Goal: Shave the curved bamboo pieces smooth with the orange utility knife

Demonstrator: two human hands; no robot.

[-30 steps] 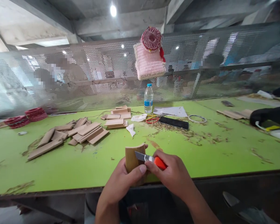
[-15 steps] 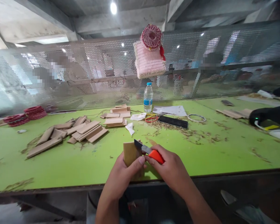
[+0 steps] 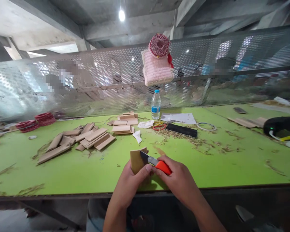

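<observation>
My left hand (image 3: 128,183) is closed round a slightly curved tan slat (image 3: 136,160), which looks like bamboo, and holds it upright above the table's front edge. The left thumb presses on the face turned towards me. In my right hand (image 3: 181,175) is a utility knife (image 3: 163,167) with an orange handle and a dark blade. The blade lies across the slat's upper right part, its tip just below the top edge. My right thumb meets the left thumb near the slat; the lower end of the slat is mostly hidden by my fingers.
A heap of similar slats (image 3: 94,137) lies on the green table (image 3: 91,177) to the left. Behind are a water bottle (image 3: 156,104), scissors (image 3: 159,125), a black phone-like slab (image 3: 181,130) and scattered shavings (image 3: 203,141). A perforated metal screen (image 3: 106,83) closes the back.
The knife tip has come down from the slat's top edge onto its face. The whole view has shifted slightly, so the table's things appear farther right. Both hands keep their hold.
</observation>
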